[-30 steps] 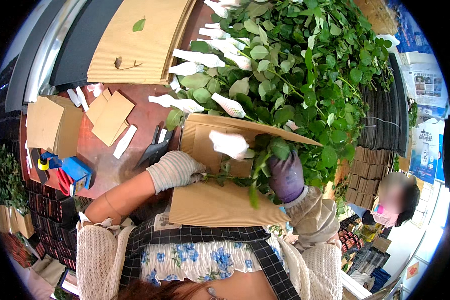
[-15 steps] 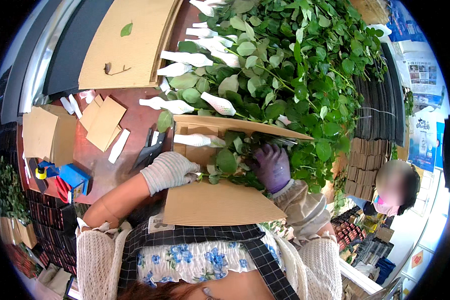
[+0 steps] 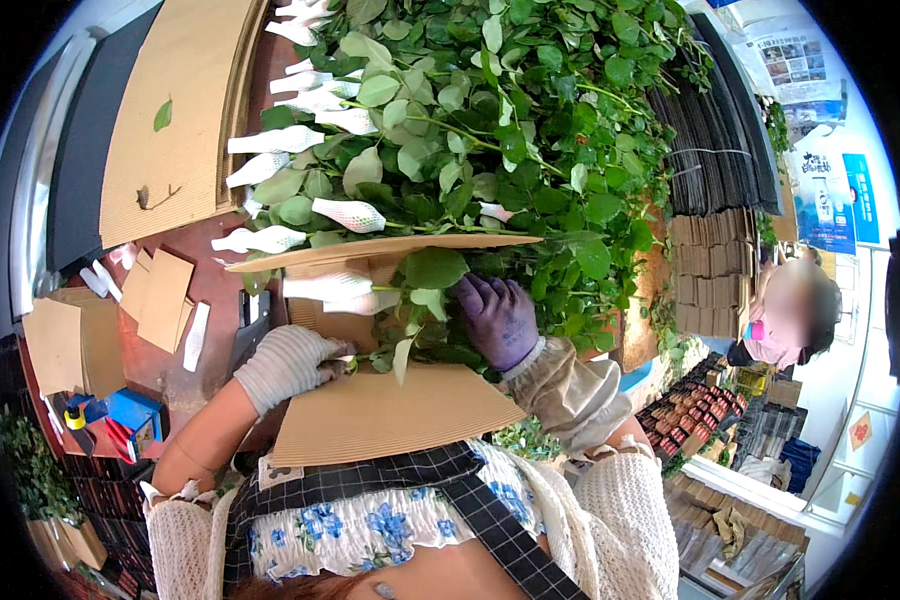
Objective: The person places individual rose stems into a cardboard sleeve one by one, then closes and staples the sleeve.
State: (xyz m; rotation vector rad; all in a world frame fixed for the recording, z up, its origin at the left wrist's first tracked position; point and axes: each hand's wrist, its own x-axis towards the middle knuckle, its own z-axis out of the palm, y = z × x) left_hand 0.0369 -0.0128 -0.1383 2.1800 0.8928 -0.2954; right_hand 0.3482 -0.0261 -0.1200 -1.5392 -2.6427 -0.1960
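Note:
My left hand [image 3: 292,368], in a pale striped glove, is closed at the left edge of an open corrugated cardboard wrap [image 3: 395,415]. A greenish bit of a flower stem [image 3: 351,366] shows at its fingertips. My right hand [image 3: 498,322], in a purple glove, curls round leafy stems [image 3: 432,315] inside the wrap; its fingertips are partly hidden by leaves. Between the wrap's raised far flap and its near flap lie flower heads in white mesh sleeves [image 3: 328,288], pointing left.
Beyond the wrap lies a big heap of leafy stems [image 3: 530,130] with white-sleeved heads. Cardboard sheets [image 3: 175,110] are stacked at far left. Small cardboard pieces [image 3: 165,300], a black tool [image 3: 252,325] and a blue box [image 3: 135,412] are on the red table. Another person [image 3: 790,310] is at right.
The table and everything on it have shifted left in view. The wrap's far flap stands more upright, and both hands stay by the stems, the left still pinching.

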